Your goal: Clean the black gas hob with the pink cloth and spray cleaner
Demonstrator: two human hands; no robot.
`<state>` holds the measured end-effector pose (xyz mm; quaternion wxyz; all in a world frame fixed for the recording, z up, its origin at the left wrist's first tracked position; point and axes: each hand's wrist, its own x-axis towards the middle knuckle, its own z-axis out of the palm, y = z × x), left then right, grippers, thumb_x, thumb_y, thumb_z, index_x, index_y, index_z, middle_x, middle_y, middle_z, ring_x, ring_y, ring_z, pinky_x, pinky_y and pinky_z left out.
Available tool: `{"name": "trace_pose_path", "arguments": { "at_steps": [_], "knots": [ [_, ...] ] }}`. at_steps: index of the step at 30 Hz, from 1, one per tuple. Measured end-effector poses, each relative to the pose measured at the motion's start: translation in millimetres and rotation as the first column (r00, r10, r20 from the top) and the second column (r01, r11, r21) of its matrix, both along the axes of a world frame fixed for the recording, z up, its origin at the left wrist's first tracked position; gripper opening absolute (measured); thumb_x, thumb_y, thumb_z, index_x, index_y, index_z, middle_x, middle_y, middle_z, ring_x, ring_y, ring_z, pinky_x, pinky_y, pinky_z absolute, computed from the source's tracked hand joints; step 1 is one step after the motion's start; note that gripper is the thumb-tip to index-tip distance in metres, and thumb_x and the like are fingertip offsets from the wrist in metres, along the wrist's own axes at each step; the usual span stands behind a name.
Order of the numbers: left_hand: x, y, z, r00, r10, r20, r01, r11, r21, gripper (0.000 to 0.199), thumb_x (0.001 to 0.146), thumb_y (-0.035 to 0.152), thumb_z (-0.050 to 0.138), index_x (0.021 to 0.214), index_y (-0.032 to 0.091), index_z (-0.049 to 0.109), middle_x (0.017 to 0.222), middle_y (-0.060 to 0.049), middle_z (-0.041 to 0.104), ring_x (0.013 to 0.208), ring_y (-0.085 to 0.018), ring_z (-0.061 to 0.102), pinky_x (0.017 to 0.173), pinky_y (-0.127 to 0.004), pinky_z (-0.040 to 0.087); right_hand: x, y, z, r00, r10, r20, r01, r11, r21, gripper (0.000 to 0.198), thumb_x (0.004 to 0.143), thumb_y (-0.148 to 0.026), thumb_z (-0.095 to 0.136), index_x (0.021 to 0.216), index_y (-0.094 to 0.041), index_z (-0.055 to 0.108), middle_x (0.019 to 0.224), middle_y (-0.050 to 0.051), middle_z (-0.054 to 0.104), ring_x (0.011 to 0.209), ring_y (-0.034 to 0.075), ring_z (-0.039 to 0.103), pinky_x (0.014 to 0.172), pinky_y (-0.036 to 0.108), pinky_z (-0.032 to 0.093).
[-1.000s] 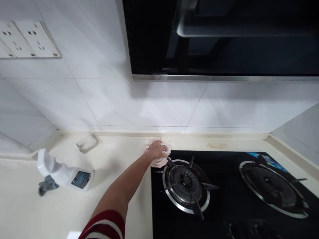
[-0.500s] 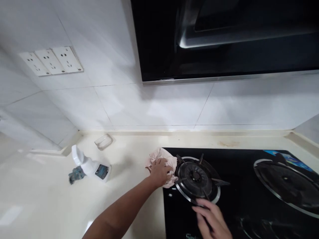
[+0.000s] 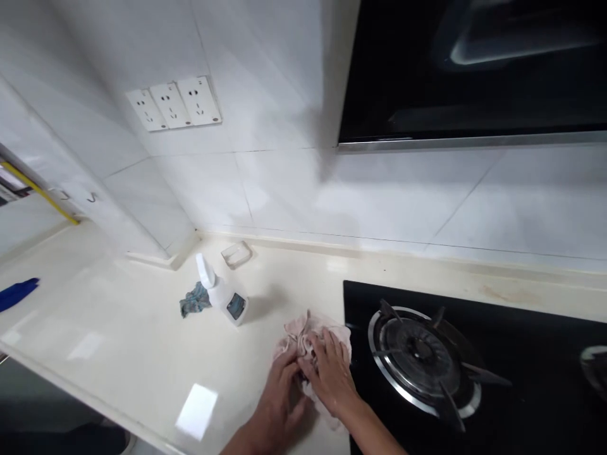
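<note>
A crumpled pale pink cloth (image 3: 339,332) lies on the cream countertop against the left edge of the black gas stove (image 3: 512,341). My left hand (image 3: 279,398) grips the near left side of the cloth, its fingers bent into the folds. Pressed on top, my right hand (image 3: 332,373) has its fingers bunched over the cloth, close beside the left fingertips. The fabric under both palms is hidden. Just right of the hands is the stove's left burner (image 3: 422,354) with its dark pan support.
A white spray bottle (image 3: 222,297) stands left of the cloth, a grey-blue rag (image 3: 193,300) beside it. Behind is a clear dish (image 3: 237,254). The range hood (image 3: 465,82) overhangs the stove. Something blue (image 3: 19,292) lies at the far left.
My right hand has left the burner's front and joined the left on the cloth. The cloth has moved left and nearer, off the burner's side. My view has turned left.
</note>
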<state>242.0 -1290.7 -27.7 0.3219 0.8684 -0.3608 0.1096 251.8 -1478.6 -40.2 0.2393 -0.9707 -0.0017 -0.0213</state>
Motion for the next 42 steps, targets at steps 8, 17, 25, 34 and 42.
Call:
{"name": "trace_pose_path", "arguments": {
  "at_steps": [8, 17, 25, 34, 42],
  "knots": [
    [-2, 98, -19.6, 0.946, 0.195, 0.258, -0.294, 0.850, 0.438, 0.065, 0.100, 0.038, 0.051, 0.159, 0.023, 0.028, 0.158, -0.010, 0.044, 0.145, -0.028, 0.043, 0.112, -0.048, 0.043, 64, 36, 2, 0.995, 0.079, 0.052, -0.072, 0.989, -0.131, 0.057, 0.086, -0.043, 0.060, 0.142, -0.031, 0.057, 0.160, 0.010, 0.039, 0.149, 0.040, 0.027, 0.119, 0.061, 0.014],
    [-5, 91, -18.3, 0.960, 0.194, 0.200, -0.268, 0.842, 0.469, 0.068, 0.101, 0.043, 0.048, 0.160, 0.020, 0.023, 0.165, -0.012, 0.031, 0.153, -0.031, 0.028, 0.117, -0.055, 0.038, 224, 29, 47, 0.999, -0.017, -0.031, 0.012, 0.990, -0.144, 0.049, 0.096, -0.030, 0.045, 0.144, -0.022, 0.054, 0.157, 0.014, 0.038, 0.144, 0.036, 0.028, 0.115, 0.056, 0.017],
    [-8, 98, -20.7, 0.954, 0.290, 0.078, -0.299, 0.937, 0.183, 0.082, 0.099, 0.063, 0.038, 0.163, 0.019, 0.010, 0.169, -0.016, 0.015, 0.155, -0.036, 0.019, 0.118, -0.058, 0.036, 117, 101, 39, 0.954, 0.293, -0.071, -0.298, 0.951, -0.082, 0.050, 0.085, -0.037, 0.063, 0.134, -0.031, 0.063, 0.163, 0.009, 0.034, 0.152, 0.037, 0.019, 0.121, 0.058, 0.004],
    [-27, 106, -20.6, 0.964, 0.244, 0.105, -0.258, 0.954, 0.153, 0.070, 0.102, 0.055, 0.038, 0.161, 0.023, 0.019, 0.164, -0.016, 0.033, 0.153, -0.032, 0.027, 0.116, -0.056, 0.041, 30, 47, -9, 0.855, 0.512, 0.089, -0.517, 0.855, 0.050, 0.053, 0.080, -0.025, 0.054, 0.133, -0.022, 0.062, 0.153, 0.012, 0.046, 0.145, 0.030, 0.035, 0.122, 0.052, 0.023],
    [-82, 151, -18.9, 0.922, 0.348, 0.171, -0.379, 0.902, 0.206, 0.065, 0.104, 0.046, 0.035, 0.161, 0.021, 0.018, 0.165, -0.015, 0.030, 0.156, -0.031, 0.020, 0.119, -0.056, 0.035, 55, 38, 9, 0.995, 0.031, 0.090, -0.014, 0.982, -0.189, 0.050, 0.092, -0.043, 0.049, 0.135, -0.020, 0.061, 0.146, 0.020, 0.048, 0.138, 0.041, 0.039, 0.114, 0.061, 0.028]
  ]
}}
